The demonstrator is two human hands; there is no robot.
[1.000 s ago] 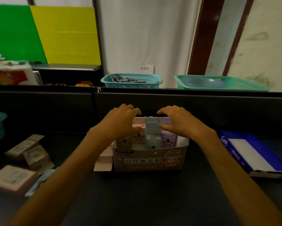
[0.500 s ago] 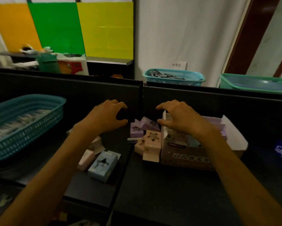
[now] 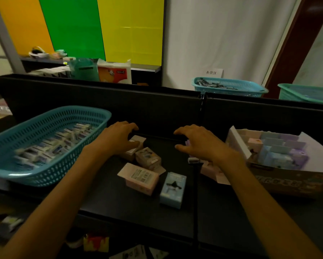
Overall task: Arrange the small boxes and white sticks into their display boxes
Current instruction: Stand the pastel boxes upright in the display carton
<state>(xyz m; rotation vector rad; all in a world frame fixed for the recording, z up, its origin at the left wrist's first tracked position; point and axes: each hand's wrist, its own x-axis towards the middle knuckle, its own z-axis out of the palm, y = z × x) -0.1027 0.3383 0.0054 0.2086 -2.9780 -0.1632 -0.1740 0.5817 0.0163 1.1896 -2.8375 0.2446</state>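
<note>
Moving off the display box (image 3: pixel 280 181) at the tabletop's right edge toward loose small boxes (image 3: pixel 140 177) mid-tabletop: left hand (image 3: pixel 117 140) curling onto a pink box (image 3: pixel 135 146), right hand (image 3: pixel 200 142) hovering, fingers spread, empty. Refilling seemingly continuing.

Contents of the blue basket (image 3: pixel 44 146) are smeared by motion blur; small packs are made out, no print readable. A box under the left hand (image 3: pixel 117 140) is partly covered, so the grip can't be judged. Pale boxes beneath the right hand (image 3: pixel 200 144) and wrist are mostly hidden; contact can't be told. Display box (image 3: pixel 287 182) is cut off at the right edge, front lettering blurred. Green basket (image 3: pixel 306 93) is cropped at the right edge too. Items in the far basket (image 3: pixel 229 86) are too small to identify. Objects at the bottom edge, below the table, are dark and cut off.
</note>
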